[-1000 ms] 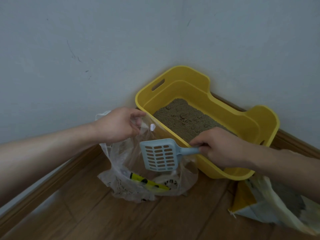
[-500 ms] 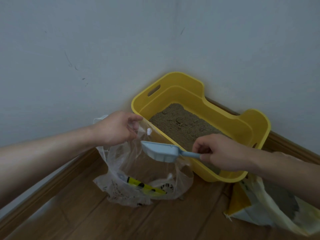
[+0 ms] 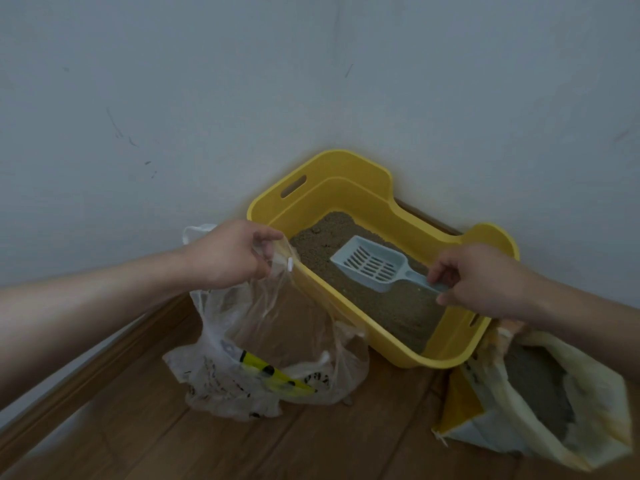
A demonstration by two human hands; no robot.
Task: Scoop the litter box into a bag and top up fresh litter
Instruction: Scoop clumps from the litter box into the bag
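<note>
While my left hand (image 3: 228, 258) pinches the bag (image 3: 277, 334) open, my right hand (image 3: 481, 275) pinches the scoop (image 3: 372, 263) handle, head pointing ten o'clock over litter (image 3: 398, 306).

Smooth yellow plastic on the litter box (image 3: 356, 174), grainy matt litter (image 3: 398, 306) inside. Pale blue scoop (image 3: 370, 263), matt plastic. Thin, crinkled, glossy clear film for the bag (image 3: 277, 323). Wood-grain floor (image 3: 346, 445), faint sheen. Matt, scuffed wall (image 3: 207, 98).

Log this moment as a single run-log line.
left hand: holds clear plastic bag open | right hand: grips pale blue slotted plastic scoop | scoop: over litter inside yellow plastic litter box | open litter sack: right of box
</note>
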